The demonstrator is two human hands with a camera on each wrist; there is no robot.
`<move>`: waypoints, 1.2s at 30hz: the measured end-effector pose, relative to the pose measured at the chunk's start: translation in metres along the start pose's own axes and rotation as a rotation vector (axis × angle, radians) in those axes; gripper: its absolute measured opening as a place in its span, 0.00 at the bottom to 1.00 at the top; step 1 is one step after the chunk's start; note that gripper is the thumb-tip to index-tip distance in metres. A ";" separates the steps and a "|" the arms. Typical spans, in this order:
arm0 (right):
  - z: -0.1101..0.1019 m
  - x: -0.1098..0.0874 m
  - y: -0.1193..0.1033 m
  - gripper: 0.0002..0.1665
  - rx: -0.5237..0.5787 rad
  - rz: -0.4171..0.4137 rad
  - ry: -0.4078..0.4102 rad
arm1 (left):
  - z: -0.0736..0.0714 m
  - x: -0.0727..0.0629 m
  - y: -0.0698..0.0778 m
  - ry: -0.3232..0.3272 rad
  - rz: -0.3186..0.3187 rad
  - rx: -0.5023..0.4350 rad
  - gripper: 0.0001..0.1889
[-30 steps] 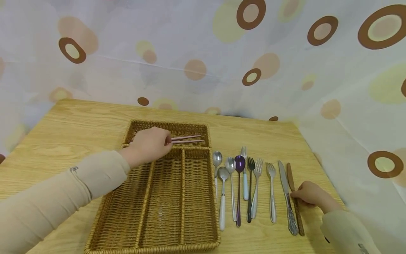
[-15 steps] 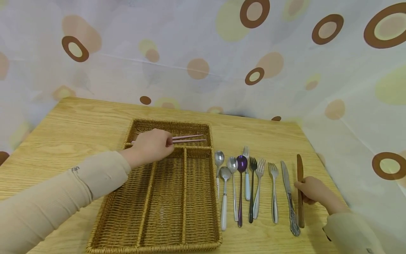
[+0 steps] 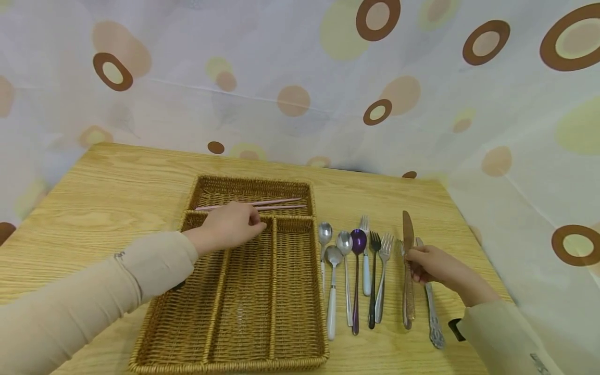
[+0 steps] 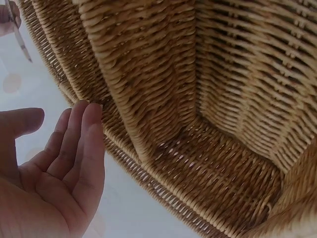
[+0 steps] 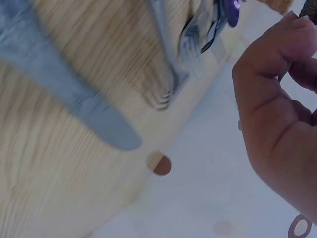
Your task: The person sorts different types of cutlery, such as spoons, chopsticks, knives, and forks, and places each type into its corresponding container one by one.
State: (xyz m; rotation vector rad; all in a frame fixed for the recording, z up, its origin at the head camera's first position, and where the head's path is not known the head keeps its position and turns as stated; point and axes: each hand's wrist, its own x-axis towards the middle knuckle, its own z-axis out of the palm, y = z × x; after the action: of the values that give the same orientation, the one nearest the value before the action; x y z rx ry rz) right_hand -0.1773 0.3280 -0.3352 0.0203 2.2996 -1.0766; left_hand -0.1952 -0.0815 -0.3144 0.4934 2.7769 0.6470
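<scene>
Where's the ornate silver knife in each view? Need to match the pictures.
Head: lower right, running past the right hand, handle end toward the bottom.
Left wrist: not in it.
Right wrist: large, running from the upper left corner down toward the middle.
Shared landmark: the right hand, at right in head, top left corner in left wrist, right edge in right wrist.

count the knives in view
2: a brown knife held in the right hand, and a silver knife on the table, partly hidden behind that hand.
</scene>
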 end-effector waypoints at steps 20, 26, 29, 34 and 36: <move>0.044 0.019 -0.065 0.14 0.176 -0.148 -0.084 | 0.014 0.000 0.011 -0.161 -0.023 -0.400 0.14; 0.062 0.028 -0.086 0.12 0.169 -0.144 -0.093 | 0.019 0.000 0.023 -0.178 -0.031 -0.460 0.15; 0.071 0.032 -0.097 0.13 0.171 -0.161 -0.105 | 0.023 0.001 0.028 -0.197 -0.031 -0.475 0.15; 0.087 0.039 -0.114 0.12 0.218 -0.160 -0.119 | 0.028 0.004 0.039 -0.215 -0.018 -0.497 0.15; 0.093 0.040 -0.121 0.14 0.236 -0.156 -0.118 | 0.029 0.004 0.044 -0.220 -0.019 -0.513 0.17</move>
State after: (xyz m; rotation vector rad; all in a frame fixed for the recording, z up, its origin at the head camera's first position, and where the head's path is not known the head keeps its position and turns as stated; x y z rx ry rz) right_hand -0.1940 0.1717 -0.3181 -0.1278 2.0857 -1.3867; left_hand -0.1776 -0.0319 -0.3201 0.3950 2.2874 1.1735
